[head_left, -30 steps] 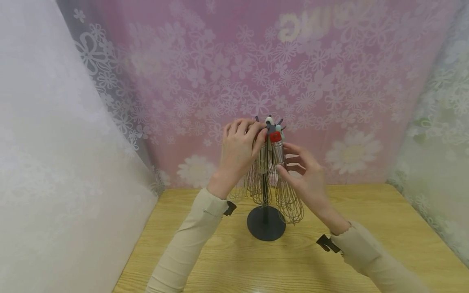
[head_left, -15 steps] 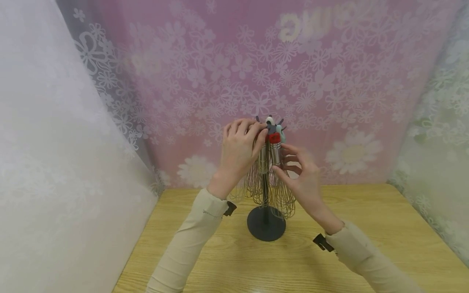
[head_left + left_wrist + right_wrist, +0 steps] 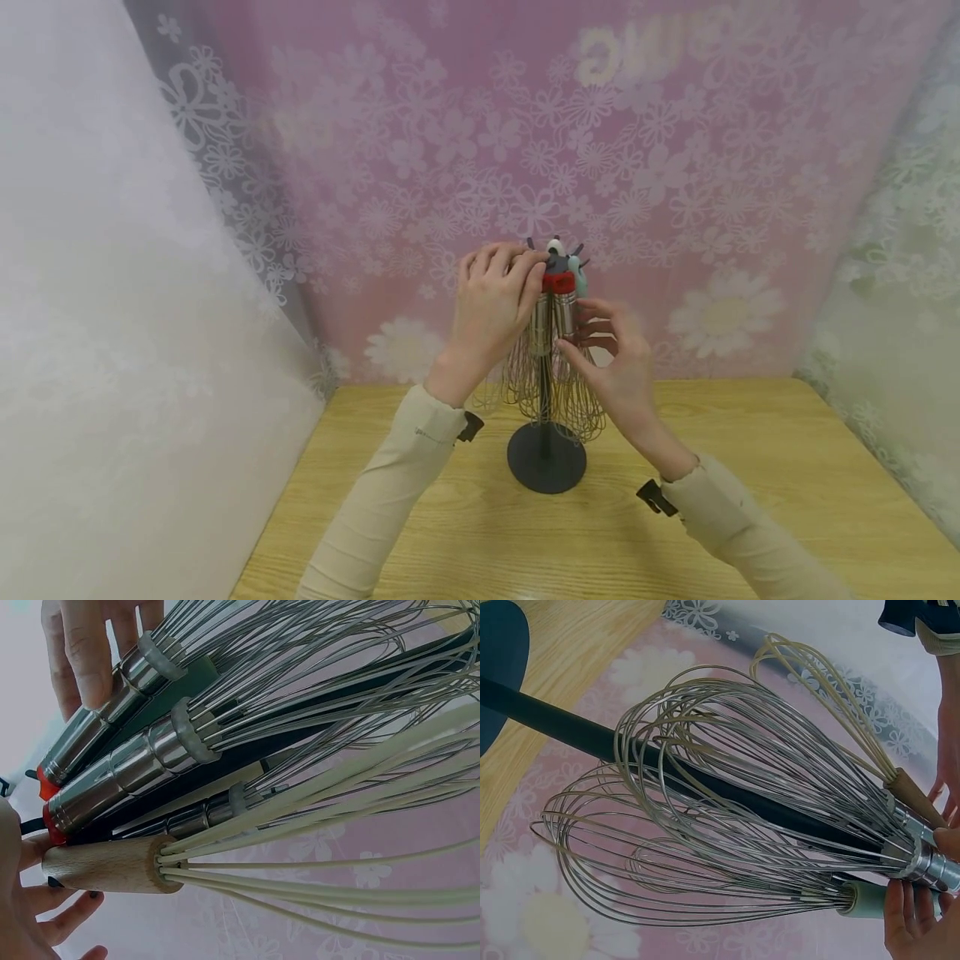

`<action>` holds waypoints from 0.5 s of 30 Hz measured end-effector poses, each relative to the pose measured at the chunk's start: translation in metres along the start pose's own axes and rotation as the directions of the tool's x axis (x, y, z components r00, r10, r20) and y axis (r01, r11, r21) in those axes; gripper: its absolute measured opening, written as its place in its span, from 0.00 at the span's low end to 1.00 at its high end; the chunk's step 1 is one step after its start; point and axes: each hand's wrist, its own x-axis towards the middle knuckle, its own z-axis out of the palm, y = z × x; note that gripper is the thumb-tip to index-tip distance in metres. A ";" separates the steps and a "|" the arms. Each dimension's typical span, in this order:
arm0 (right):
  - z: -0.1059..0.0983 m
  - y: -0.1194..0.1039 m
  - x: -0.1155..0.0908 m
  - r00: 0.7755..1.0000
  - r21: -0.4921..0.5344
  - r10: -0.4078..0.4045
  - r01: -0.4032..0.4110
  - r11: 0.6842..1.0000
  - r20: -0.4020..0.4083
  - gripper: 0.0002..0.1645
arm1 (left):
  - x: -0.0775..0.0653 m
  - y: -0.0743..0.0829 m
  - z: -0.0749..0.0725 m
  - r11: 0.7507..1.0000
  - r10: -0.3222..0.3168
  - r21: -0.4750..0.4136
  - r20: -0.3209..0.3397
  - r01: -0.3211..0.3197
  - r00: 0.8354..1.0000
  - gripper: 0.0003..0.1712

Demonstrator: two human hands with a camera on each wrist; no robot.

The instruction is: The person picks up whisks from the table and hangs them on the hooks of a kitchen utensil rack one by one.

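Several whisks hang from a black whisk stand (image 3: 546, 473). My left hand (image 3: 491, 304) grips the stand's top, covering much of the hooks there. With thumb and fingers my right hand (image 3: 626, 354) holds the steel handle of a red-ended whisk (image 3: 565, 312); its red end sits at the hooks. Beside it hangs a second red-ended steel whisk (image 3: 127, 776). In the left wrist view, a wooden-handled whisk (image 3: 105, 866) with pale wires is close to my left fingers. A green-handled whisk (image 3: 864, 900) appears behind my right fingers in the right wrist view.
The stand's round base rests on a wooden table (image 3: 450, 533). Behind it hangs a pink flowered cloth (image 3: 420, 183), with pale sheets at the left (image 3: 135, 333) and right (image 3: 892, 275).
My right hand has moved left with the whisk, bringing it in against the stand, where it hangs more upright. My left hand has stayed at the stand's top.
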 end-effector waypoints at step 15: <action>-0.005 0.024 -0.002 1.000 0.048 0.005 -0.004 0.999 -0.006 0.27 | 0.004 -0.004 0.002 0.996 0.012 -0.086 -0.059 -0.017 0.998 0.15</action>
